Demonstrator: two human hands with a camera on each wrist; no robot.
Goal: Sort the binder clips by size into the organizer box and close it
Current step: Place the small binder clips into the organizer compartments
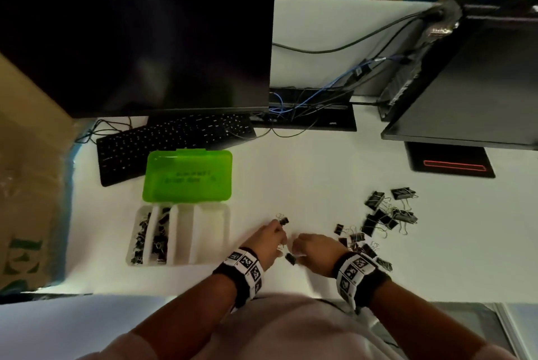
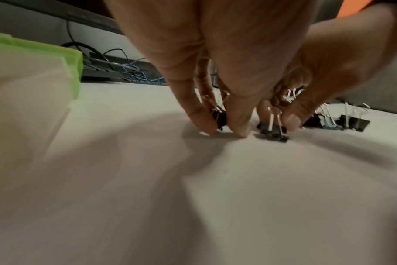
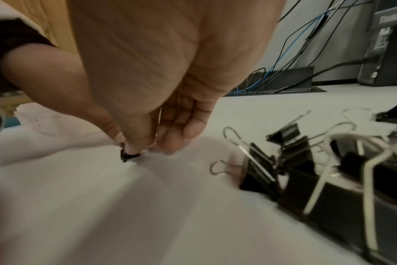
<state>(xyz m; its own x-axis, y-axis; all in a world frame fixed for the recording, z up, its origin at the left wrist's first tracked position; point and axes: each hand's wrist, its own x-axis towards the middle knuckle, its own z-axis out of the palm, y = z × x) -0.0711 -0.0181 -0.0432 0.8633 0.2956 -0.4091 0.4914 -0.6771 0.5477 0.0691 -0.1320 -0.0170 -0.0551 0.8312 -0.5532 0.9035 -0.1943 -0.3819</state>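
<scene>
- Both hands are working low on the desk (image 1: 291, 173): left hand (image 1: 269, 240) pinching a small binder clip (image 2: 219, 117), right hand (image 1: 316, 249) pinching another (image 3: 128, 155).
- Organizer box (image 1: 214, 238) sitting open just left; two compartments are filling.
- Risk: tiny clips slipping from fingertips, or landing in the wrong-size slot.

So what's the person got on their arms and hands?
Both hands are bare, no gloves. The left wrist and the right wrist each wear a black band carrying white tiles printed with black square-pattern markers. The forearms are uncovered, and pale pinkish short sleeves show near the shoulders.
</scene>
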